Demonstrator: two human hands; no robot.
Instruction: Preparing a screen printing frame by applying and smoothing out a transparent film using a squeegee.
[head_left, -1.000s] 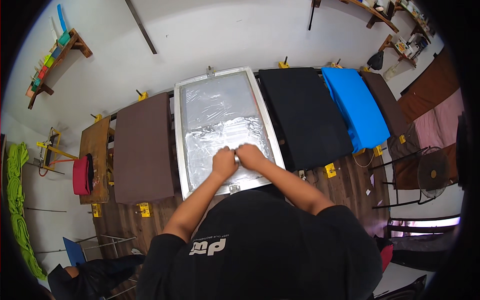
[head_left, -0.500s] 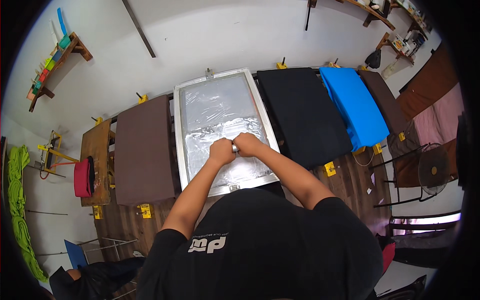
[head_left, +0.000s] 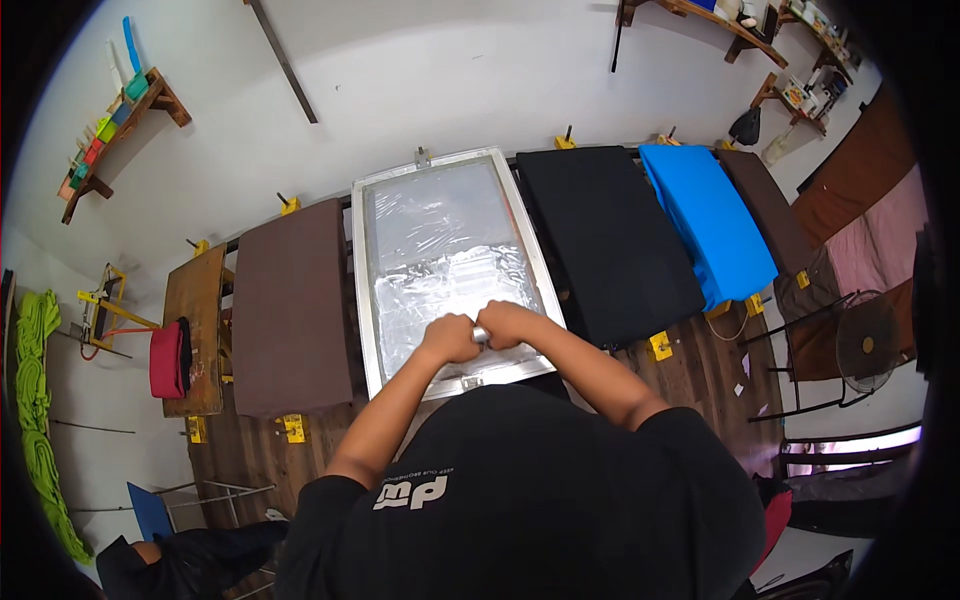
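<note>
My left hand [head_left: 450, 340] and my right hand [head_left: 505, 323] are closed side by side around a silver metal bar [head_left: 481, 334], which lies low over a screen covered in clear, wrinkled film [head_left: 445, 215]. The screen's pale metal frame [head_left: 361, 280] sits on the middle station of a long bench, with clamps at its far and near edges. My fingers hide most of the bar, and glare on the film hides what lies beneath.
Brown [head_left: 290, 300], black [head_left: 605, 240] and blue [head_left: 705, 225] covered boards flank the screen. A wooden board [head_left: 195, 280] holds a red cushion [head_left: 168, 360]. Shelves [head_left: 145, 100] line the wall; green fabric [head_left: 38, 400] hangs at left, a fan [head_left: 866, 345] stands at right.
Both hands and the bar moved slightly up the screen, away from me, then came back down toward the near edge over the last half second. The grip looks the same.
</note>
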